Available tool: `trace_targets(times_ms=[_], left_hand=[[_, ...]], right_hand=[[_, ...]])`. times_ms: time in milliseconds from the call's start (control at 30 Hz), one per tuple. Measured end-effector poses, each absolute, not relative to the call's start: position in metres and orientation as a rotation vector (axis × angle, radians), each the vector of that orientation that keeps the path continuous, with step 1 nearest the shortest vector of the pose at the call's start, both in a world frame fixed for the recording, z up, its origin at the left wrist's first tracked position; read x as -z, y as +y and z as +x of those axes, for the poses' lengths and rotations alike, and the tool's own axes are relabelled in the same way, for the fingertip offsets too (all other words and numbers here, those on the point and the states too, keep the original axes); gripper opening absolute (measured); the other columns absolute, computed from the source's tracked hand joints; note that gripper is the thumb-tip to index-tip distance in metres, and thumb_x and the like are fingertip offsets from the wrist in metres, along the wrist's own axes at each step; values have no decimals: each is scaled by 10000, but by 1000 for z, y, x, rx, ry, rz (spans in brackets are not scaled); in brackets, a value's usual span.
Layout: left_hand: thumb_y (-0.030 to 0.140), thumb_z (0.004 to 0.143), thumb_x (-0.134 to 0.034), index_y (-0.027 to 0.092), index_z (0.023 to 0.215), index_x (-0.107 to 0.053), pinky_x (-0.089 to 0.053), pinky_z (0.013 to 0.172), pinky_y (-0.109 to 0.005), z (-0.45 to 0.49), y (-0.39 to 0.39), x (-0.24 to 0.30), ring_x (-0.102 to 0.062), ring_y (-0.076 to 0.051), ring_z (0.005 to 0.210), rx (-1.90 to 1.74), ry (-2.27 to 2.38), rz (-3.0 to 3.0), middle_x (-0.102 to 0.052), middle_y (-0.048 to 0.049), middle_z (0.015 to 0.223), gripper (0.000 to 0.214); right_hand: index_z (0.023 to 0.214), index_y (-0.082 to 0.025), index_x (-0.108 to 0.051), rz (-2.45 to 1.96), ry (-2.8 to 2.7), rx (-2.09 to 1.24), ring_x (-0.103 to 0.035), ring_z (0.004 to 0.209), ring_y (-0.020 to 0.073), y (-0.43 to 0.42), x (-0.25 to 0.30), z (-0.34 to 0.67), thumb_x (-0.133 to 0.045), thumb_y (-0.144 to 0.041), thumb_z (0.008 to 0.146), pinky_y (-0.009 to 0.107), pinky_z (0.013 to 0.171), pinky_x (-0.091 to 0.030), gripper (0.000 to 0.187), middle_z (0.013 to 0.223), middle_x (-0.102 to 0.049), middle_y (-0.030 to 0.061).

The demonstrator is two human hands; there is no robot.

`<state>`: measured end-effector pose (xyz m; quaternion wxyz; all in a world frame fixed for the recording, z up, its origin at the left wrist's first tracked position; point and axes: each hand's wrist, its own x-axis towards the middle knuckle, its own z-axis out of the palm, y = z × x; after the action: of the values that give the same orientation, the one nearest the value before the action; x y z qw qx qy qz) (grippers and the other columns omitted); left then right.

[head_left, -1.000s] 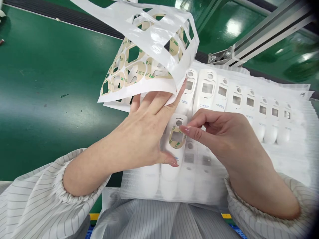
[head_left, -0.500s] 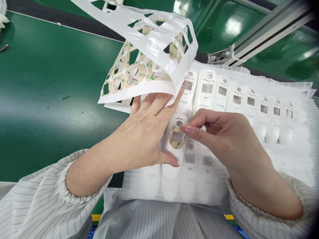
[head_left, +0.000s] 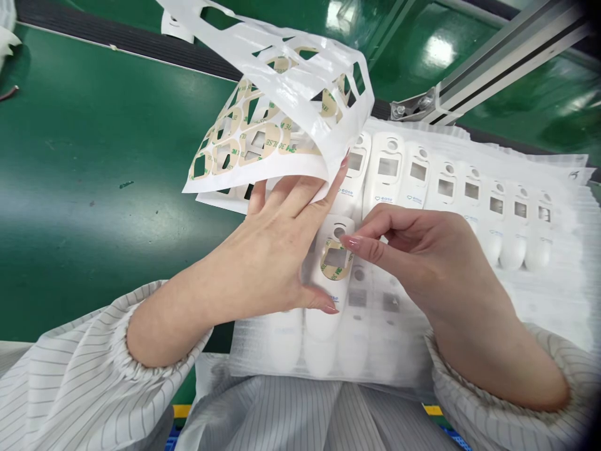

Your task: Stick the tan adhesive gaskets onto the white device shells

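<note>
My left hand (head_left: 272,250) holds a white plastic housing (head_left: 328,275) between thumb and fingers, and its fingertips also pin the corner of a curled white adhesive backing sheet (head_left: 277,94). A tan ring-shaped adhesive sticker (head_left: 336,260) lies around the housing's window. My right hand (head_left: 404,244) is curled, its fingertips pressed on the sticker's right edge. Tan stickers remain on the sheet's underside.
A row of several white housings (head_left: 446,188) lies on white foam sheeting (head_left: 554,294) at the right, more under my hands. A green belt (head_left: 94,188) spreads to the left. An aluminium rail (head_left: 493,56) crosses the upper right. Striped sleeves (head_left: 70,382) cover my forearms.
Hands and housing have hardly moved. The backing sheet has shifted slightly, and the sticker has tilted a little on the housing's window.
</note>
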<state>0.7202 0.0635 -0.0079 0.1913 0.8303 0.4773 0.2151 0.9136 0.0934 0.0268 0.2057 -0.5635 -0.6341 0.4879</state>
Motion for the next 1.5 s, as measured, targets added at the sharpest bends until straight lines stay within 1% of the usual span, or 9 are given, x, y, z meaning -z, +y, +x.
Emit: trace_targets(times_ms=[167,300,567,700,867,1100,1233,1400,1500], left_hand=[[743,571,-712,153,1528,-10,-221,1098,-628,720,64,7,-395,-419,1247,-597,1327,2329,-459,-162,1311,1325],[751,570,-706,109,1525,-30,-202,1112,-617,720,64,8,-383,-420,1256,-577,1334,2317,-463,-180,1306,1334],[749,544,-730,116,1527,-16,-214,1100,-639,719,64,7,-379,-433,1255,-570,1320,2314,-458,-174,1312,1370],[742,544,-739,117,1524,3,-221,1094,-639,719,63,8,-362,-421,1273,-546,1322,2307,-424,-193,1363,1379],[763,539,-726,66,1515,3,-209,1100,-623,719,63,8,-360,-413,1276,-522,1336,2319,-451,-214,1316,1404],[737,515,-761,70,1514,0,-187,1105,-629,720,63,7,-372,-413,1269,-527,1331,2331,-426,-224,1351,1423],[750,517,-749,95,1519,9,-193,1096,-641,720,63,8,-359,-426,1280,-547,1325,2314,-446,-210,1326,1417],[743,513,-757,100,1519,-5,-202,1096,-640,720,63,7,-354,-417,1285,-554,1315,2307,-451,-200,1312,1411],[747,513,-754,94,1517,-8,-197,1098,-645,720,63,6,-350,-413,1288,-550,1315,2312,-455,-198,1301,1411]], right_hand=[[641,-204,-666,-1587,-1732,-1366,-586,626,144,93,-28,912,-792,-380,707,290,587,-444,226,642,-646,-6],[651,-221,-664,-1591,-1757,-1373,-584,633,151,92,-28,912,-784,-403,715,305,598,-441,227,653,-649,-7],[655,-225,-666,-1614,-1784,-1355,-587,638,150,91,-30,913,-788,-408,717,300,597,-440,228,654,-657,-9],[655,-226,-661,-1619,-1810,-1328,-581,643,148,90,-27,913,-789,-406,717,291,587,-432,230,664,-655,-7],[647,-218,-646,-1613,-1848,-1261,-576,638,146,89,-24,911,-783,-381,723,287,591,-430,226,654,-655,-3],[639,-224,-623,-1636,-1902,-1163,-574,631,146,86,-25,908,-739,-326,748,294,590,-425,189,643,-647,-6],[636,-223,-621,-1655,-1888,-1177,-561,607,142,86,-24,909,-748,-353,739,289,559,-415,209,642,-641,-3],[631,-225,-653,-1653,-1905,-1181,-564,595,141,89,-26,910,-759,-375,733,285,540,-425,210,637,-663,2],[623,-235,-681,-1676,-1951,-1107,-560,566,136,89,-29,909,-765,-367,728,278,510,-420,188,627,-683,3]])
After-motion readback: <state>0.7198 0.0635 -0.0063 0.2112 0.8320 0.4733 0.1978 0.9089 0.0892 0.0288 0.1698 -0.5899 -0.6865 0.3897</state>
